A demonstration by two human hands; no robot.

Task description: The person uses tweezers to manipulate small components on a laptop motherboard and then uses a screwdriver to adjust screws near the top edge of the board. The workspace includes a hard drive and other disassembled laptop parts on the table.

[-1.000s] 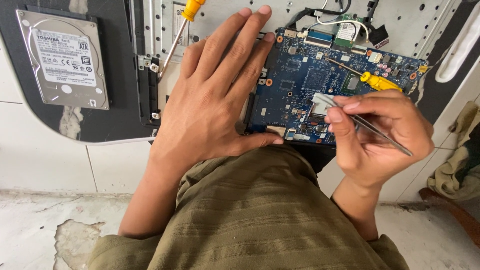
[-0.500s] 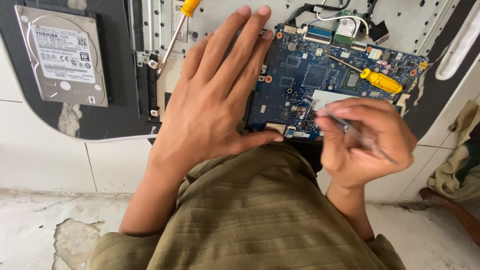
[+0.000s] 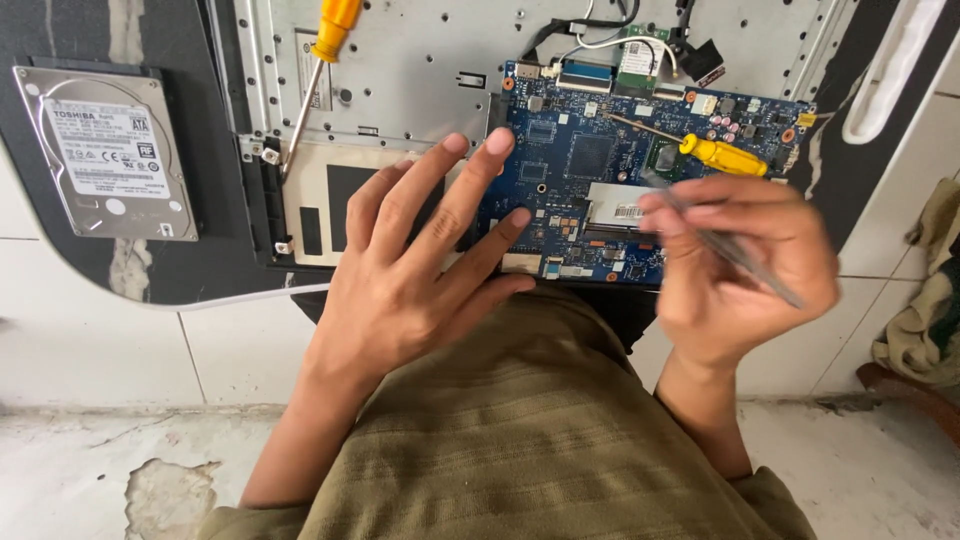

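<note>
head view. an opened laptop chassis of silver metal serves as the tray: seated in its right part is one blue circuit board, rectangular, crowded with small chips, connectors and a silver slot, with a small green card and black and white wires at its top edge. screwdrivers, two: one with a yellow handle lying on the board, one with an orange-yellow handle resting on the chassis at upper left. hard drive, one, silver, lying on the dark panel well left of the board. left hand open, fingers spread, fingertips on the board's left edge. right hand closed around thin metal tweezers, slightly blurred, over the board's lower right part.
</note>
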